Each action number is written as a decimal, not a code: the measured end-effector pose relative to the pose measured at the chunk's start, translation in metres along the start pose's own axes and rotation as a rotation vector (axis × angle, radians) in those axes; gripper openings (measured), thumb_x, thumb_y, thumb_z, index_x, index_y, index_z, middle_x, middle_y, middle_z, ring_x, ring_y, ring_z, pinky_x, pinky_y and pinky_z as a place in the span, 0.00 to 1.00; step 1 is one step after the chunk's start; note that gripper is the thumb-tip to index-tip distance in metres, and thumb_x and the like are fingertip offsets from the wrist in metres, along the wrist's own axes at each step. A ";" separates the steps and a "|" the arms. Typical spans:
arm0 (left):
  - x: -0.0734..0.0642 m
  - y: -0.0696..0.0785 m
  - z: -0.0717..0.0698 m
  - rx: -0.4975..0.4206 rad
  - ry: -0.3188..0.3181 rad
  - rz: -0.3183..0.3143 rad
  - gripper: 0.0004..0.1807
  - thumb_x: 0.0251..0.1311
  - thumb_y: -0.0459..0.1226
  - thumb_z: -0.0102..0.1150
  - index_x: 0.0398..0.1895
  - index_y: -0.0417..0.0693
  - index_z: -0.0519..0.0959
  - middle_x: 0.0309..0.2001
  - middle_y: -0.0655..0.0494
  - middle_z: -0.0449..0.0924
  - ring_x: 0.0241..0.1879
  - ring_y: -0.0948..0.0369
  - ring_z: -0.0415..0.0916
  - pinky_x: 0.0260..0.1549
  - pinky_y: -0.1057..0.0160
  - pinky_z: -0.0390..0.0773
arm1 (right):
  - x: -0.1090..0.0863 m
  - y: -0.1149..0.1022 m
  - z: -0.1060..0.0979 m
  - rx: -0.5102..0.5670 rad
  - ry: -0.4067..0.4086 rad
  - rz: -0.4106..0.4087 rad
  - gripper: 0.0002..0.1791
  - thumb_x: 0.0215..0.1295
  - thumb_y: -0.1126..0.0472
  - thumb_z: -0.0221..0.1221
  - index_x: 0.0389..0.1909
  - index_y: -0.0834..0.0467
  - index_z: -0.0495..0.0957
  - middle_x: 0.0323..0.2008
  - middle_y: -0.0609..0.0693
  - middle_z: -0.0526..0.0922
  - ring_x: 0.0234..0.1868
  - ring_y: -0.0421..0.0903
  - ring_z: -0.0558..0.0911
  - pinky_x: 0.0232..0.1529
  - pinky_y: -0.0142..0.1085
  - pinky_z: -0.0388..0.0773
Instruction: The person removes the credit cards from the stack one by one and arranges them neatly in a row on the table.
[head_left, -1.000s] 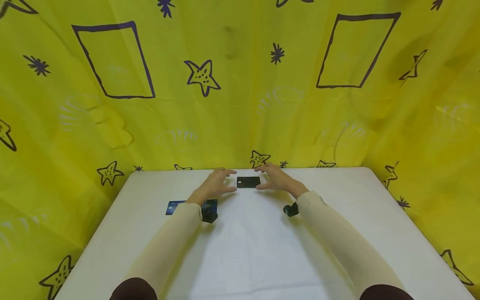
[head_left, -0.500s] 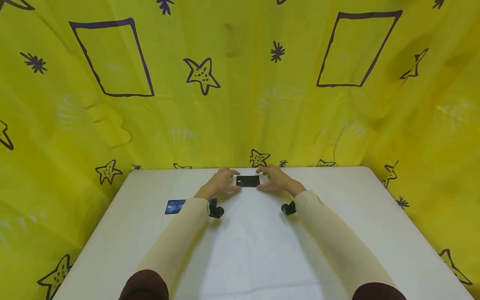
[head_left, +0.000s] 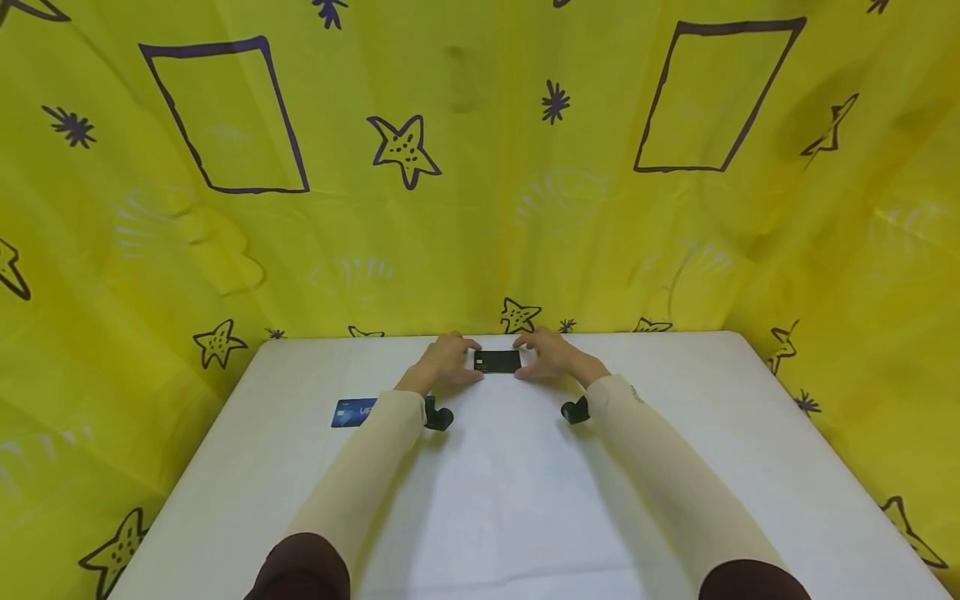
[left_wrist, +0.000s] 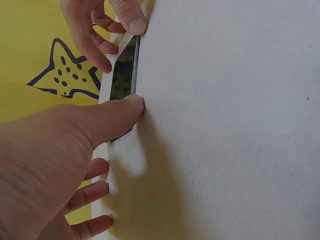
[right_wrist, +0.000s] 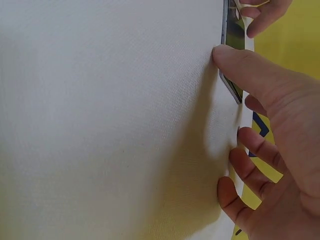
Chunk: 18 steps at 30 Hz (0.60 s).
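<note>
Thumb and forefinger of the left hand [head_left: 448, 361] pinch the left end of a dark card stack [head_left: 498, 362], while the right hand [head_left: 551, 357] pinches its right end the same way, other fingers loosely bent. The stack lies flat near the far edge of the white table [head_left: 495, 500]. Its layered side looks nearly even, so lining it up seems mostly done; letting go is left. Nearer the person, a blue card [head_left: 352, 412] lies apart, partly hidden behind the left sleeve [head_left: 367, 467]. Yellow cloth [head_left: 480, 242] hangs beyond.
</note>
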<state>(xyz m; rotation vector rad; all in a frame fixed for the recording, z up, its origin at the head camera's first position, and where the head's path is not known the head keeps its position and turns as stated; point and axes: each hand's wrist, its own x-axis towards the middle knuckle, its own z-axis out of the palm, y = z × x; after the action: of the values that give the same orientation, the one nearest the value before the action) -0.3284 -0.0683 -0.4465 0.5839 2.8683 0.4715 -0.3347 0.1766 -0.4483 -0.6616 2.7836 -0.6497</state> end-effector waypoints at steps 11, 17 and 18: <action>0.002 -0.002 0.001 0.024 0.022 0.035 0.27 0.63 0.48 0.71 0.64 0.52 0.81 0.54 0.46 0.77 0.55 0.49 0.73 0.59 0.47 0.71 | 0.002 0.003 0.001 0.002 -0.006 0.019 0.28 0.61 0.51 0.72 0.61 0.55 0.81 0.59 0.60 0.77 0.58 0.56 0.73 0.61 0.54 0.70; 0.003 -0.001 0.001 0.007 0.014 0.016 0.26 0.63 0.48 0.71 0.62 0.53 0.81 0.54 0.46 0.76 0.54 0.50 0.72 0.60 0.47 0.71 | 0.003 0.003 0.002 0.004 0.009 0.005 0.26 0.62 0.52 0.72 0.60 0.55 0.82 0.58 0.60 0.78 0.57 0.56 0.73 0.60 0.54 0.71; 0.003 -0.001 0.001 0.004 0.012 0.015 0.25 0.63 0.48 0.71 0.62 0.53 0.81 0.54 0.46 0.76 0.54 0.50 0.72 0.60 0.46 0.71 | 0.003 0.003 0.002 0.004 0.010 0.007 0.26 0.62 0.52 0.72 0.60 0.55 0.82 0.58 0.60 0.77 0.56 0.56 0.73 0.60 0.54 0.71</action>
<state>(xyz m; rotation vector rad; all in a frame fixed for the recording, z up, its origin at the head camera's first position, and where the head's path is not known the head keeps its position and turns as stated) -0.3313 -0.0677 -0.4475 0.6055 2.8789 0.4731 -0.3382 0.1766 -0.4517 -0.6486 2.7916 -0.6589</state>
